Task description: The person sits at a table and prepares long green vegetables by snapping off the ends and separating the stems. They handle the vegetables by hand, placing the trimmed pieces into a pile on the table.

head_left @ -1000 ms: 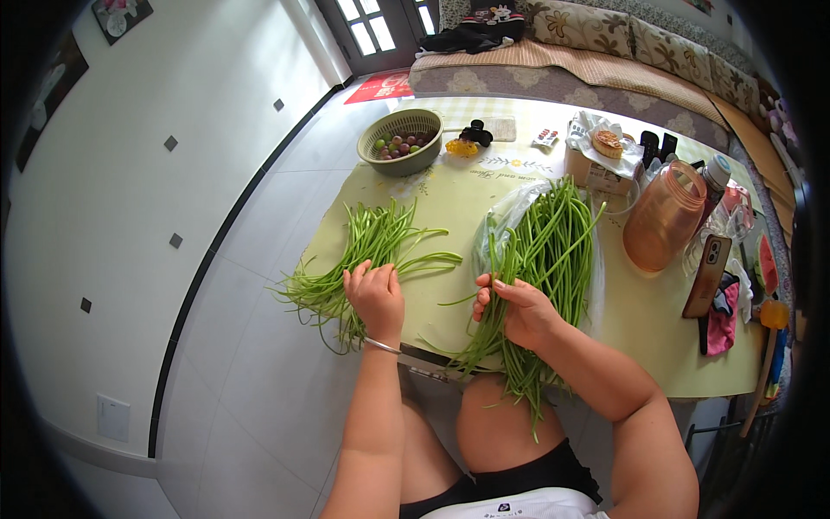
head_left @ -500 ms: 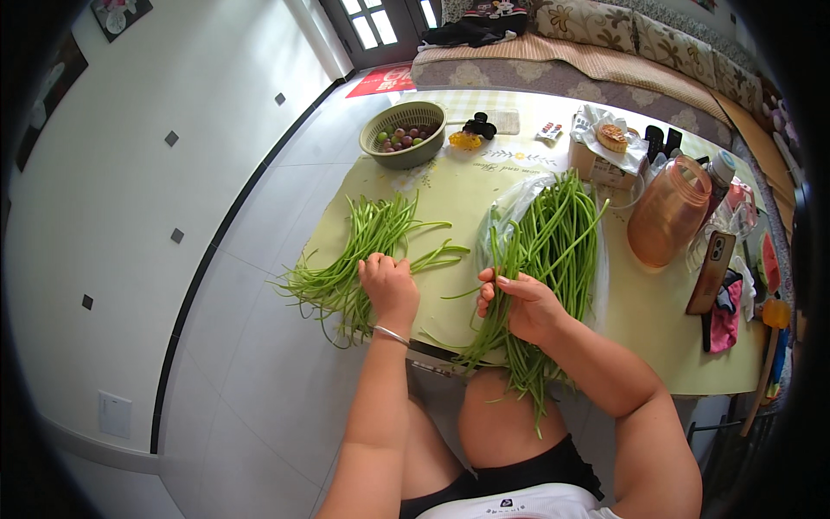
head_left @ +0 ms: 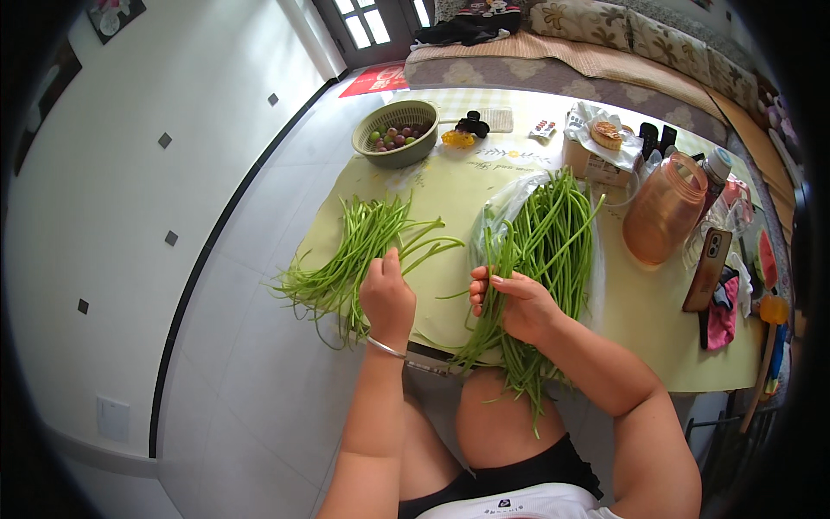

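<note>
Gripping several long green stems (head_left: 491,317), my right hand (head_left: 524,309) sits half curled in front of the big bunch (head_left: 560,229), which lies on a clear plastic bag (head_left: 508,201) on the table (head_left: 661,350), some ends drooping over the near edge. My left hand (head_left: 387,298) is curled at the near right side of a smaller stem pile (head_left: 356,246); its inner side is hidden, so I cannot tell whether it pinches anything. Beyond that pile stands a strainer basket (head_left: 415,109) of grapes (head_left: 399,137); right of the bunch are a pink translucent jar (head_left: 661,212) and a smartphone (head_left: 708,270).
</note>
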Tool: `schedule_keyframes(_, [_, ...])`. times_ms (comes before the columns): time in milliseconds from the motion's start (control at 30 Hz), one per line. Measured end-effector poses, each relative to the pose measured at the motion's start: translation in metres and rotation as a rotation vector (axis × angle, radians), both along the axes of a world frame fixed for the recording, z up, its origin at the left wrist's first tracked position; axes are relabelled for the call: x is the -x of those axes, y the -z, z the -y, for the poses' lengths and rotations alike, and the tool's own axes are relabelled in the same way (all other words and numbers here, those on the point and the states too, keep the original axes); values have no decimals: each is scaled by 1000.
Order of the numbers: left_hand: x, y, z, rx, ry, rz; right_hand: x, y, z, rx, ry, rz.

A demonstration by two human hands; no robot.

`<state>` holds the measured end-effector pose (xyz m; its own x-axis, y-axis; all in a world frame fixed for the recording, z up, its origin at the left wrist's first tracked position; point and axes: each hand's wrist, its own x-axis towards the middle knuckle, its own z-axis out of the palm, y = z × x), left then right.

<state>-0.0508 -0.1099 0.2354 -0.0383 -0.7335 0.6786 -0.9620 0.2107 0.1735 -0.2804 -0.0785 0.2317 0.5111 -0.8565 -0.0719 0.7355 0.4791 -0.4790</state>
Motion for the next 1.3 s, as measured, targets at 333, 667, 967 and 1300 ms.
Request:
schedule_keyframes(333, [43, -10, -31, -10, 101, 36, -5, -8, -2, 36, 33, -176])
schedule_keyframes(667, [53, -28, -48, -384, 564, -564, -7, -3, -5, 51, 188, -78])
schedule_keyframes(967, [37, -30, -46, -292, 487, -576, -7, -8, -5, -30, 195, -112])
schedule_keyframes(1300, [64, -23, -64, -157, 506, -372, -9, -6, -6, -42, 174, -107])
